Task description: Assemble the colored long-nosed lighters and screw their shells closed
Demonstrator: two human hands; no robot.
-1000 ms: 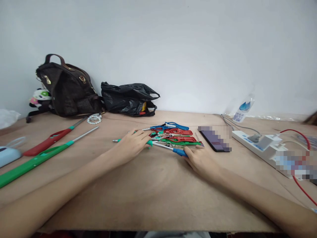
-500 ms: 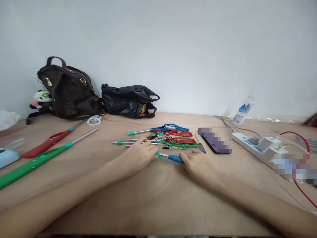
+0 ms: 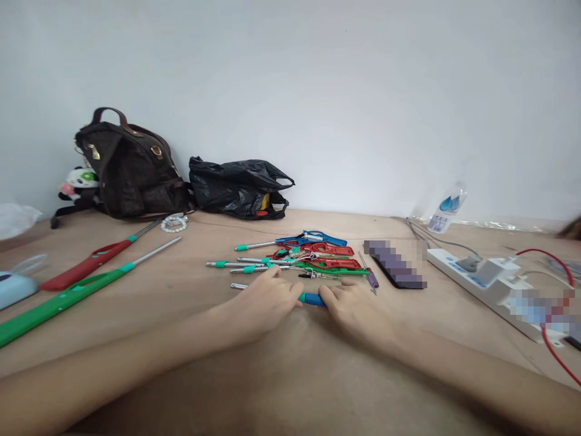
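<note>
Both my hands rest on the wooden table around one long lighter with a blue handle. My left hand lies over its metal stem, whose tip pokes out at the left. My right hand covers the blue handle end, fingers curled on it. Just beyond my fingers lies a pile of several long lighters with red, green and blue handles and metal stems pointing left.
A red long lighter and a green one lie at the left. A brown bag and a black plastic bag stand at the wall. A phone, a white power strip with cables and a bottle are at the right.
Both hands have drawn the blue-handled lighter out of the pile and toward me. The hands have also come closer together.
</note>
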